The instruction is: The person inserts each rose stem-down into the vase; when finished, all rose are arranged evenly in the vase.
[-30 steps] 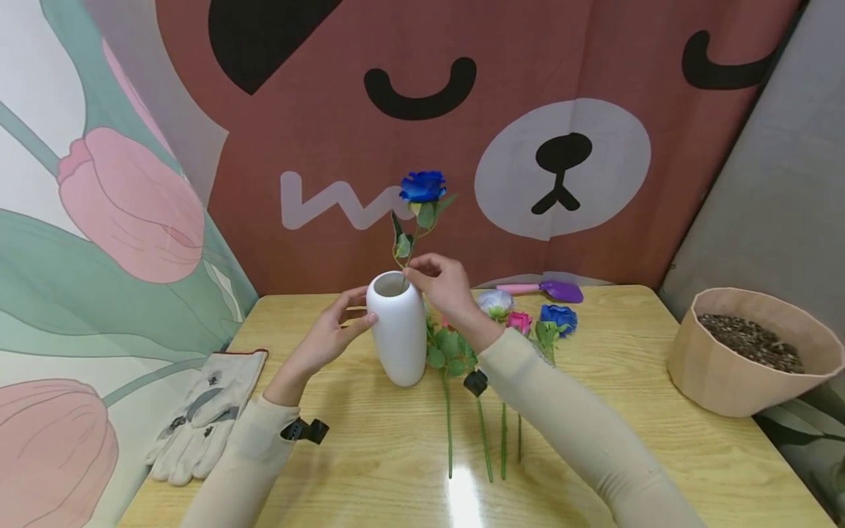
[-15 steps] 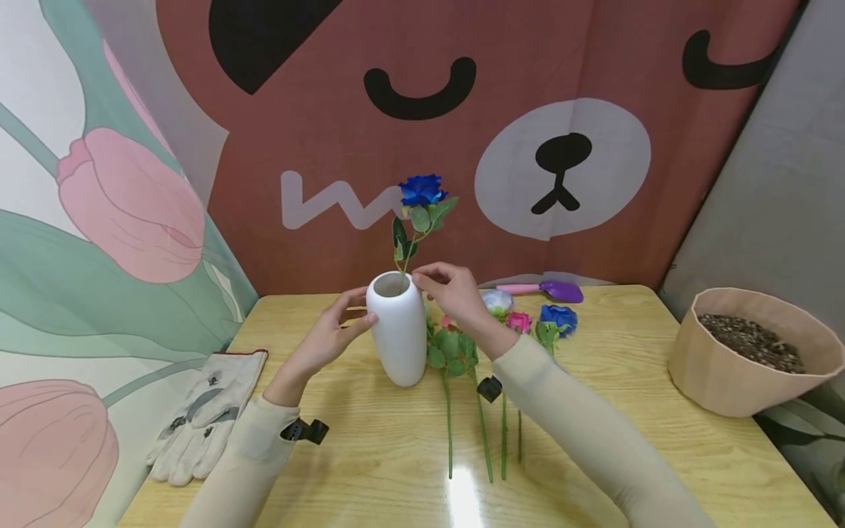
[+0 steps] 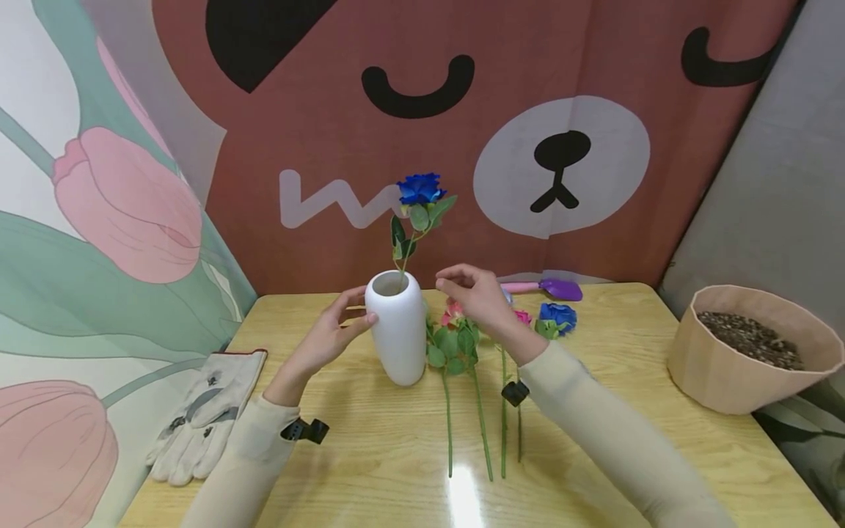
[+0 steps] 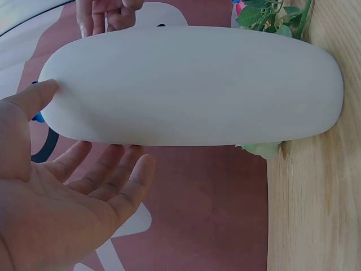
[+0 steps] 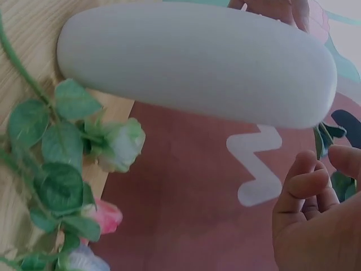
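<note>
Blue rose standing in the white vase — one hand steadying, one hand free.
The left hand rests its thumb and straight fingers against the vase's side on the wooden worktop; the right hand hovers just beside the rim, fingers loosely curled and holding nothing — above the loose flowers lying right of the vase.

Gloves left; soil pot right; trowel behind.
</note>
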Tool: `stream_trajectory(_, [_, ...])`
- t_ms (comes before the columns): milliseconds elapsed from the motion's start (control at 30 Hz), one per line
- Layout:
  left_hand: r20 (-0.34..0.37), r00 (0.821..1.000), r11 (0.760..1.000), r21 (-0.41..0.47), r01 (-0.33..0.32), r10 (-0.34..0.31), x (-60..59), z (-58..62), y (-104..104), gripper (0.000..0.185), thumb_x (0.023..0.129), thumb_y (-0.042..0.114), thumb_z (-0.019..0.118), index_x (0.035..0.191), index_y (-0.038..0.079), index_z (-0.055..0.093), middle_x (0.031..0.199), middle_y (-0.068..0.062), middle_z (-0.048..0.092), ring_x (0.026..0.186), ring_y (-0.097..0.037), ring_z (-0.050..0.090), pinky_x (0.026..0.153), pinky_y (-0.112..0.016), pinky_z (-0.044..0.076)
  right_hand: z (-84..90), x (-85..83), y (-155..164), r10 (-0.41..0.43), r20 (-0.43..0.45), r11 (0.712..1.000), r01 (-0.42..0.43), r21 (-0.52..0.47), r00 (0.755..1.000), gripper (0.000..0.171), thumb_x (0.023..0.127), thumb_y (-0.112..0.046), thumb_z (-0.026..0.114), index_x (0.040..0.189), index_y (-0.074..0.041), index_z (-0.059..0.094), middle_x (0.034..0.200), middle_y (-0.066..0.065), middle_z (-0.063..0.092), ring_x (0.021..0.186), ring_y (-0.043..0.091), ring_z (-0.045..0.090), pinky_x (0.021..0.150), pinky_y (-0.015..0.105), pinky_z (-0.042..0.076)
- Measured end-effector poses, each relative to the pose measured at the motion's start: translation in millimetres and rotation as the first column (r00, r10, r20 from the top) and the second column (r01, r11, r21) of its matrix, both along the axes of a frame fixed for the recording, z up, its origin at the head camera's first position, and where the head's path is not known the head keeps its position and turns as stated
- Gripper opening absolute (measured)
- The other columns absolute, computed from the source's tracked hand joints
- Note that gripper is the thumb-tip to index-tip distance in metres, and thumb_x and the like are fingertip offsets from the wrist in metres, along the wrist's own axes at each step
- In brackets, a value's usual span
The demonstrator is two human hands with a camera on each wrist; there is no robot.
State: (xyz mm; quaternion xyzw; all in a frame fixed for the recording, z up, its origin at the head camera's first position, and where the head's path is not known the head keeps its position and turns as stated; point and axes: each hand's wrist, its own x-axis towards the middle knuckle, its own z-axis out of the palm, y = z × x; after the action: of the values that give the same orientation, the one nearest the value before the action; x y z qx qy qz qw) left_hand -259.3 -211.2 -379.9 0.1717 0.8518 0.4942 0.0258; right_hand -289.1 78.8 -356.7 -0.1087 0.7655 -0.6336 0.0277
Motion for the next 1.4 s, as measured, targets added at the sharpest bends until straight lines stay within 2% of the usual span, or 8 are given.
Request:
stream_trajectory(133, [-0.009, 1.000, 1.000, -0.004, -0.003, 0.003, -0.3, 0.4, -0.5, 0.060, 0.097, 0.041, 0.064, 0.150, 0.026, 0.039, 0.144, -0.011, 0.049, 0.133, -0.038, 0.050, 0.102, -0.058, 0.048, -2.5, 0.4, 13.8, -0.008, -0.004, 0.998, 0.009, 0.063, 1.000, 0.025, 0.096, -0.037, 0.067, 0.114, -0.021, 0.070, 0.104, 0.006, 0.069, 0.089, 0.020, 0.064, 0.059, 0.026, 0.048])
stream_trajectory(267, [-0.019, 1.000, 1.000, -0.005, -0.002, 0.002, -0.7, 0.8, -0.8, 0.059, 0.097, 0.041, 0.064, 0.149, 0.026, 0.040, 0.143, -0.011, 0.049, 0.132, -0.038, 0.051, 0.101, -0.058, 0.048, -5.2, 2.2, 28.4, -0.002, -0.016, 0.993, 0.004, 0.115, 1.000, 0.026, 0.097, -0.037, 0.065, 0.117, -0.020, 0.068, 0.109, 0.005, 0.068, 0.088, 0.021, 0.062, 0.063, 0.028, 0.049])
stream_trajectory(533, [-0.017, 1.000, 1.000, -0.007, 0.000, 0.000, -0.5, 0.7, -0.9, 0.059, 0.098, 0.040, 0.064, 0.150, 0.025, 0.040, 0.143, -0.011, 0.049, 0.133, -0.039, 0.050, 0.102, -0.059, 0.048, -14.5, 5.6, 60.7, 0.032, 0.018, 0.982, -0.035, 0.184, 0.999, 0.029, 0.099, -0.036, 0.063, 0.122, -0.019, 0.064, 0.109, 0.005, 0.068, 0.080, 0.020, 0.063, 0.050, 0.032, 0.044])
stream_trajectory(733, [-0.016, 1.000, 1.000, -0.010, -0.001, 0.001, -0.4, 0.3, -1.7, 0.060, 0.098, 0.041, 0.063, 0.150, 0.026, 0.039, 0.143, -0.011, 0.049, 0.133, -0.039, 0.050, 0.102, -0.059, 0.047, -21.6, 7.3, 81.3, 0.041, 0.016, 0.976, -0.043, 0.214, 0.999, 0.033, 0.099, -0.035, 0.063, 0.124, -0.014, 0.064, 0.100, 0.005, 0.068, 0.071, 0.015, 0.058, 0.055, 0.032, 0.046])
stream_trajectory(900, [-0.012, 1.000, 1.000, -0.006, 0.000, 0.000, 0.0, 0.6, -1.9, 0.060, 0.097, 0.042, 0.064, 0.149, 0.026, 0.039, 0.143, -0.010, 0.049, 0.133, -0.038, 0.050, 0.102, -0.059, 0.048, -29.7, 7.6, 97.3, 0.036, 0.024, 0.969, -0.041, 0.244, 0.999, 0.032, 0.099, -0.032, 0.063, 0.122, -0.010, 0.064, 0.088, 0.003, 0.066, 0.062, 0.012, 0.052, 0.052, 0.029, 0.043])
stream_trajectory(1033, [-0.017, 1.000, 1.000, -0.009, 0.003, -0.003, -0.3, 0.0, -1.8, 0.059, 0.097, 0.042, 0.064, 0.150, 0.026, 0.039, 0.143, -0.010, 0.049, 0.133, -0.039, 0.050, 0.101, -0.058, 0.048, -35.3, 9.8, 109.3, 0.032, 0.035, 0.963, -0.040, 0.266, 0.999, 0.034, 0.099, -0.030, 0.063, 0.124, -0.007, 0.064, 0.091, 0.000, 0.068, 0.064, 0.011, 0.052, 0.050, 0.028, 0.043])
stream_trajectory(1200, [-0.025, 1.000, 1.000, -0.012, 0.005, -0.005, -1.5, -1.6, -1.9, 0.059, 0.097, 0.042, 0.064, 0.149, 0.027, 0.040, 0.143, -0.010, 0.049, 0.133, -0.040, 0.050, 0.101, -0.059, 0.048, -44.2, 12.8, 123.2, 0.035, 0.053, 0.955, -0.050, 0.292, 0.998, 0.034, 0.099, -0.032, 0.064, 0.123, -0.008, 0.065, 0.088, 0.000, 0.069, 0.072, 0.013, 0.061, 0.052, 0.028, 0.046])
stream_trajectory(1400, [-0.013, 1.000, 1.000, -0.009, 0.005, -0.005, -1.7, -0.9, -1.4, 0.060, 0.097, 0.043, 0.064, 0.150, 0.027, 0.039, 0.144, -0.010, 0.048, 0.134, -0.040, 0.049, 0.102, -0.059, 0.048, -55.2, 15.2, 140.2, 0.027, 0.080, 0.948, -0.051, 0.314, 0.996, 0.038, 0.099, -0.037, 0.063, 0.123, -0.009, 0.063, 0.103, 0.006, 0.072, 0.077, 0.018, 0.063, 0.054, 0.030, 0.047])
